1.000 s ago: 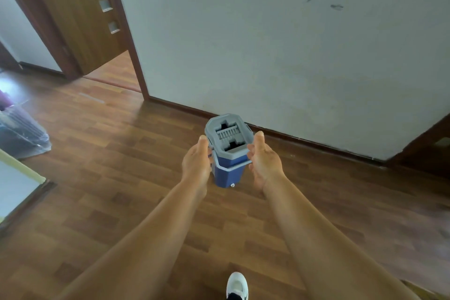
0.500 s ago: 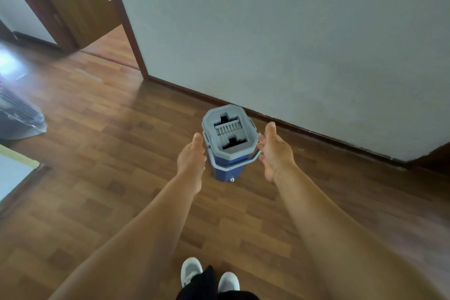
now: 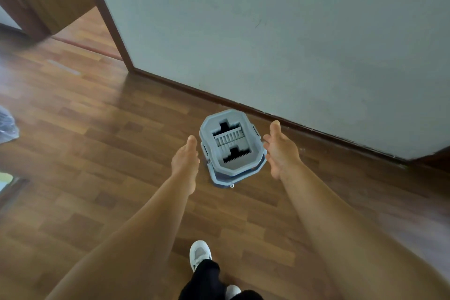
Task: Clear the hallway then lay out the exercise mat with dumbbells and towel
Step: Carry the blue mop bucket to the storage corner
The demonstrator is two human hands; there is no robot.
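Note:
A blue mop bucket [image 3: 231, 147] with a grey wringer top stands upright on the wooden floor, close to the skirting board of the pale wall. My left hand [image 3: 185, 158] hovers just left of the bucket, fingers straight, a small gap between it and the rim. My right hand [image 3: 280, 148] is on the bucket's right side, palm turned inward and fingers relaxed, also apart from it. Neither hand holds anything. No mat, dumbbells or towel appear in the view.
An open doorway with a dark wooden frame [image 3: 109, 19] lies at the upper left. A clear plastic bag [image 3: 7, 126] sits at the left edge. My white shoe [image 3: 199, 254] stands on the floor [image 3: 97, 153] below the bucket.
Both hands gripped the bucket's sides a second ago. It has come down onto the floor by the wall, and both hands have opened and drawn apart from it.

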